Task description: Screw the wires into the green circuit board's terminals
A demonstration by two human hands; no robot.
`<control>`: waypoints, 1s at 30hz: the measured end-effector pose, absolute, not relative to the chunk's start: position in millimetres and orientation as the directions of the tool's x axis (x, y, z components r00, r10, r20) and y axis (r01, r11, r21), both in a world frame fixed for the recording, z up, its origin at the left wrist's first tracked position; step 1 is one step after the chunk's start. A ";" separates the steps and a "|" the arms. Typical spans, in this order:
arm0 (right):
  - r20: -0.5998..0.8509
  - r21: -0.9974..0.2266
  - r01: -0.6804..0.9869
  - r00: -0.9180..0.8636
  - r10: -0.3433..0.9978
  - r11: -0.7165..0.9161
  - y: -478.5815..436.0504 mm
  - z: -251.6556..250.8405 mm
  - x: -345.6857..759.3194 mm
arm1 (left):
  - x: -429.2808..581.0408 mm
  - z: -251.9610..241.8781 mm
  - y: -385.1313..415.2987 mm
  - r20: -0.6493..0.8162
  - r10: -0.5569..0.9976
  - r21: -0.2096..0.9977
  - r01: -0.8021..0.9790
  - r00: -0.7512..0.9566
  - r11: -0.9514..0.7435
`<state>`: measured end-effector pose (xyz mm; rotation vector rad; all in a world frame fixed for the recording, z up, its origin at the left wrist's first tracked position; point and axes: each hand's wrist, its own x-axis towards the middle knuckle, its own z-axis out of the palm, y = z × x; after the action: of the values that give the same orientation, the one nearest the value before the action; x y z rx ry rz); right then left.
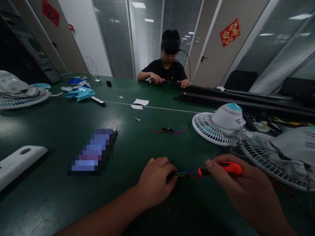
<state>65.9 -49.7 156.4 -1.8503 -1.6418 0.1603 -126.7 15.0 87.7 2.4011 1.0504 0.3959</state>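
My left hand (157,180) is closed around a small green circuit board (181,174), pinching it by a dark left end near the tabletop. Red and blue wires (194,177) trail from the board's right side, and a red wire end (166,206) hangs below my hand. In my right hand (248,186) is a screwdriver with an orange and black handle (228,167). Its thin shaft points left toward the board; whether the tip touches it I cannot tell. Farther up the table lies a similar small dark module (168,129) with red and blue wires.
White fan housings (227,123) crowd the right side, and another fan part (22,91) sits far left. A phone (94,149) and a white panel (22,162) lie left. Blue gloves (81,93), paper scraps (140,102) and a bottle (93,69) are farther back. Opposite, a person (169,67) holds a red-and-black tool.
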 end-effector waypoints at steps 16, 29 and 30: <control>0.110 -0.145 0.989 0.020 0.994 -0.004 -25.4 193.2 38.5 | -127.5 87.4 14.0 0.092 0.744 0.539 0.596 0.661 -0.596; 0.064 0.161 0.968 -0.204 0.977 0.191 -10.6 218.6 21.0 | -128.2 88.2 14.0 0.100 0.741 0.541 0.588 0.664 -0.601; 0.046 0.183 0.954 -0.250 0.967 0.238 -9.5 221.4 19.2 | -128.4 87.9 13.9 0.103 0.741 0.543 0.587 0.664 -0.601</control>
<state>19.2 -9.5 221.4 -1.9683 -2.5310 -0.2794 -128.4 13.9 87.9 2.4095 1.0324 0.4403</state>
